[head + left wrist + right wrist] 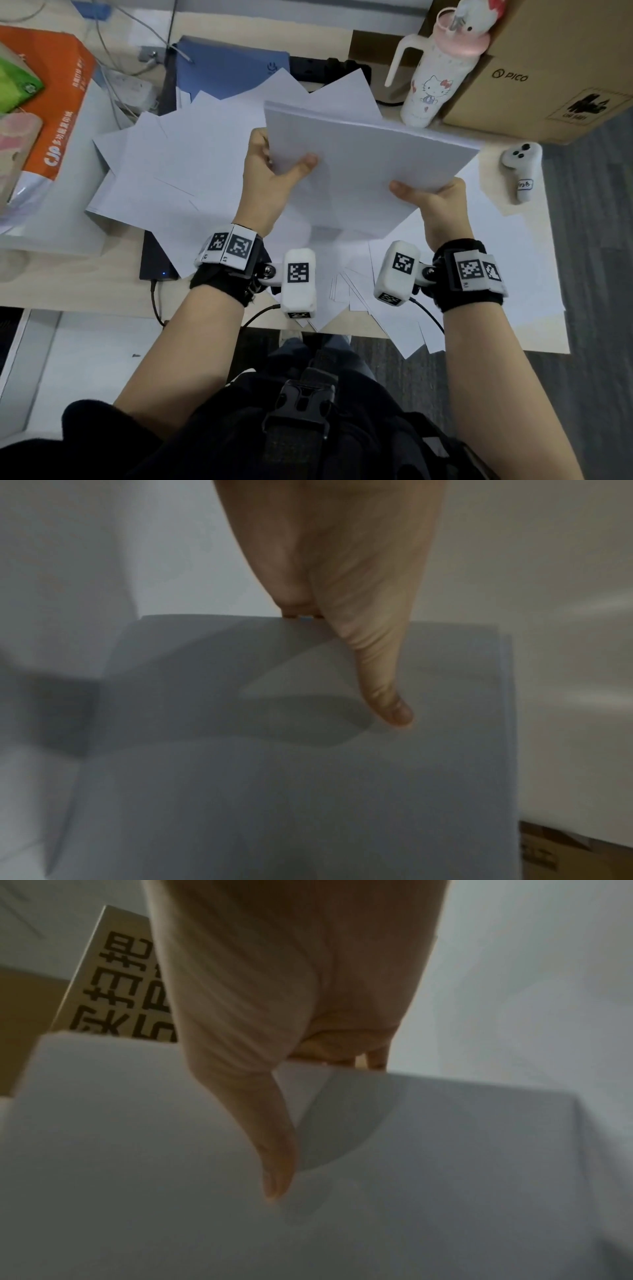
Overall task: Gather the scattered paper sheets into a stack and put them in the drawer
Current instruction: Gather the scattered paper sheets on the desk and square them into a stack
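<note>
A squared stack of white paper sheets [370, 164] is held above the desk, tilted toward the right. My left hand [270, 171] pinches its left edge, thumb on top and fingers hidden beneath. My right hand [435, 202] pinches the near right edge the same way. The left wrist view shows the thumb of my left hand [383, 674] lying on the stack [274, 791]. In the right wrist view my right hand [270, 1131] has its thumb on the stack [411, 1191]. More loose sheets [178, 164] lie scattered on the desk beneath. No drawer is visible.
An orange paper ream wrapper [61, 102] lies at left and a blue folder [226, 68] at the back. A white bottle [435, 78], a cardboard box [555, 68] and a white controller [520, 168] stand at right. Loose sheets [394, 318] overhang the desk's front edge.
</note>
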